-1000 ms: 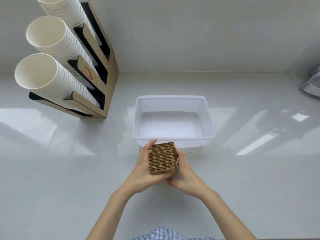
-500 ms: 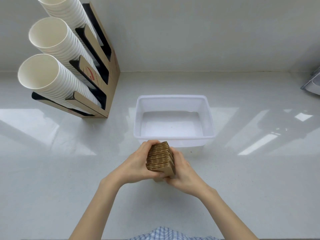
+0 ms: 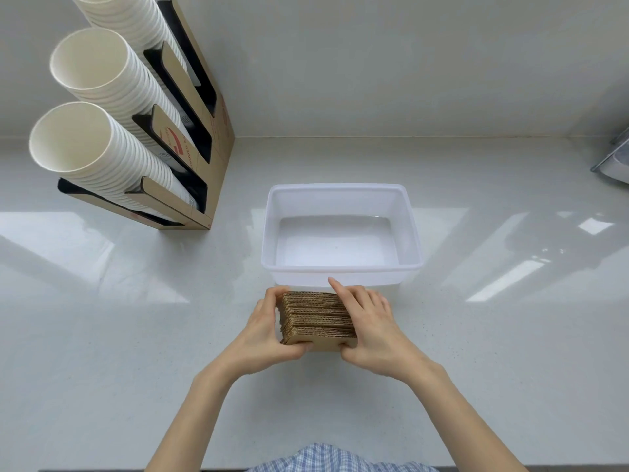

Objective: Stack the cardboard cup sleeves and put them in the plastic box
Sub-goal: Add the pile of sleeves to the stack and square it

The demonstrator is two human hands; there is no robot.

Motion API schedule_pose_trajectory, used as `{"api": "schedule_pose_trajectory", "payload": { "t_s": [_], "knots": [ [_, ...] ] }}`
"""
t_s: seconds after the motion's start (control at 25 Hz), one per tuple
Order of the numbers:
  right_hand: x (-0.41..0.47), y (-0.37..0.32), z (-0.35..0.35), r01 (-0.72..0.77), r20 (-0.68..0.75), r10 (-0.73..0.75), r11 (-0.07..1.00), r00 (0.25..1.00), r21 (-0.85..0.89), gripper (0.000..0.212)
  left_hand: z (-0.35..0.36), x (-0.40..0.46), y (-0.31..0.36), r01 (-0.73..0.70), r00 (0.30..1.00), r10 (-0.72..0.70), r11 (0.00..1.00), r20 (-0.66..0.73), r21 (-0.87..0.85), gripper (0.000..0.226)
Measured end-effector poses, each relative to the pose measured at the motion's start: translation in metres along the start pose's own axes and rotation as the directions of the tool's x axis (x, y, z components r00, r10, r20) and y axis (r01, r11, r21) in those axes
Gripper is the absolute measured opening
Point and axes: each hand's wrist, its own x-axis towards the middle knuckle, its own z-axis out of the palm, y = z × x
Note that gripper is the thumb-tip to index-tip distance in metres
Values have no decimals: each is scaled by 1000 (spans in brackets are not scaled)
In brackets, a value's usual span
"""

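White counter [image 3: 136, 335], both hands, L [image 3: 269, 330] & R [image 3: 374, 330], grip clenched on sleeve stack [image 3: 316, 318], just before empty plastic box [image 3: 340, 269]

Left hand [image 3: 263, 330]: at the 9 o'clock side of the sleeve stack [image 3: 318, 320], fingers curled over its far corner, thumb pressed on the near face.
Right hand [image 3: 369, 327]: at 3 o'clock, palm against the stack, index finger stretched toward 11 o'clock, thumb apparently tucked under the near edge.
Forearms: bare, converging from 6 o'clock.
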Motion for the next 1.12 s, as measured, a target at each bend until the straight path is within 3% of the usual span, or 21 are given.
{"api": "schedule_pose_trajectory", "payload": {
  "t_s": [0.12,0.2,0.36,0.48,0.68,0.84,1.12],
  "knots": [
    [0,1,1,4,25,-5,999,1000,54,93,0,-1,-10,46,998,-47,998,43,33,66],
    [-1,4,3,-16,56,6,984,998,178,92,1,-3,-15,68,994,-67,998,82,1,63],
    [-7,18,3,-178,156,114,845,981,504,100,0,-3,-20,72,994,-70,997,82,-25,62],
    [-10,24,8,-253,214,151,752,965,609,103,2,-2,-21,56,996,-56,998,73,-9,64],
    [-5,25,12,-258,206,173,811,963,526,98,8,-1,-19,60,996,-61,998,65,21,67],
    [-3,21,17,-200,133,155,857,979,475,86,16,6,-15,102,995,-102,993,-6,55,91],
    [-15,25,21,-243,126,209,761,970,602,96,14,6,-21,126,992,-127,990,6,61,106]
  ]
}}
